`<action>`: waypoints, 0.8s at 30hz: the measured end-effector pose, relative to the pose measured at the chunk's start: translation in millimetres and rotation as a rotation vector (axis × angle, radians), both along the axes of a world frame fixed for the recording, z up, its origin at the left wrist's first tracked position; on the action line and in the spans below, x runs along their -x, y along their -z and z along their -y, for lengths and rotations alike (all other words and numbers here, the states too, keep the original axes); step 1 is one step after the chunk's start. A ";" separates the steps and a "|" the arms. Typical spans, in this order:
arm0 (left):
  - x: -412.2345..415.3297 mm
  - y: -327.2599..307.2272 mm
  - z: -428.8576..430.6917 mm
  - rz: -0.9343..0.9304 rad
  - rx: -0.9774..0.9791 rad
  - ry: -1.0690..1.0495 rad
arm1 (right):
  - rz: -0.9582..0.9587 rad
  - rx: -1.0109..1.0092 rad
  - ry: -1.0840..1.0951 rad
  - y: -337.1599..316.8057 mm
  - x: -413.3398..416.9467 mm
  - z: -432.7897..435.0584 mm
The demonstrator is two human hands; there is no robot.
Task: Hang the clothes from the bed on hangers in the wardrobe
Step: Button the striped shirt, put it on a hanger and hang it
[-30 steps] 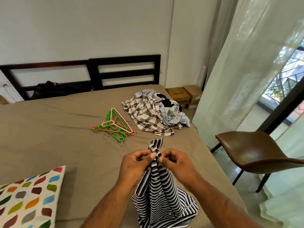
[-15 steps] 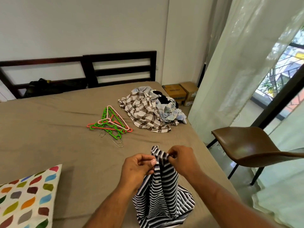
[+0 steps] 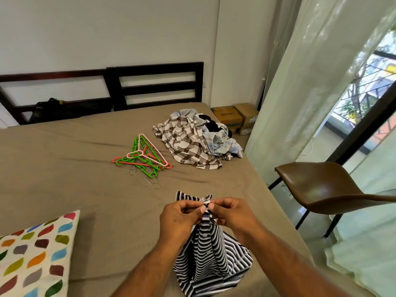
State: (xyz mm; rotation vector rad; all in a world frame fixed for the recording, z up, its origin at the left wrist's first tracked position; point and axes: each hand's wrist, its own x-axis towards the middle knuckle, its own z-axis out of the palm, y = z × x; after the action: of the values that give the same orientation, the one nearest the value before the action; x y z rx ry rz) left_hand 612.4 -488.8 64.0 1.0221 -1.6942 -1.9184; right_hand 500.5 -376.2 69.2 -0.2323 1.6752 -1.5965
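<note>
Presently the shirt (image 3: pixel 212 254) is pinched at its top edge by the left grip (image 3: pixel 182 219) and right grip (image 3: pixel 233 215), thumbs nearly meeting, probably so a button or the collar can be worked before hanging. It is held at 6 o'clock over the bed (image 3: pixel 64 168), long axis upright, collar end uppermost. Hangers (image 3: pixel 143 157) lie at 11 o'clock.

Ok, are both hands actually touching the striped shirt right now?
Touching. The head view shows the left hand and the right hand each pinching the bunched top edge of the striped shirt between thumb and fingers, with no gap.
</note>
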 end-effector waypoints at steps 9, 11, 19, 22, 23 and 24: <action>-1.0 1.0 2.7 0.043 0.093 0.014 | 0.102 -0.017 -0.042 1.6 1.3 -0.8; -1.5 0.8 3.7 0.055 0.101 0.013 | 0.083 0.010 -0.047 2.7 1.4 -2.2; -4.4 -2.4 7.9 0.034 0.014 0.011 | 0.058 0.113 -0.097 8.1 -3.3 -3.0; -6.3 -3.3 7.8 0.000 -0.056 0.013 | 0.016 0.117 -0.089 5.5 -4.7 -3.4; -6.3 -2.9 7.1 -0.006 -0.067 0.020 | -0.020 0.106 -0.074 4.7 -5.5 -3.5; -6.5 -2.4 6.2 -0.012 -0.072 0.026 | -0.062 0.095 -0.062 4.4 -6.2 -3.3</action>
State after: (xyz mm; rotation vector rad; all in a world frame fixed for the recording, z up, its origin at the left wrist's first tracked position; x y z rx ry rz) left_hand 618.9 -495.1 66.4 1.0181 -1.6504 -2.0113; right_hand 506.7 -372.9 64.8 -0.3814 1.6248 -1.6392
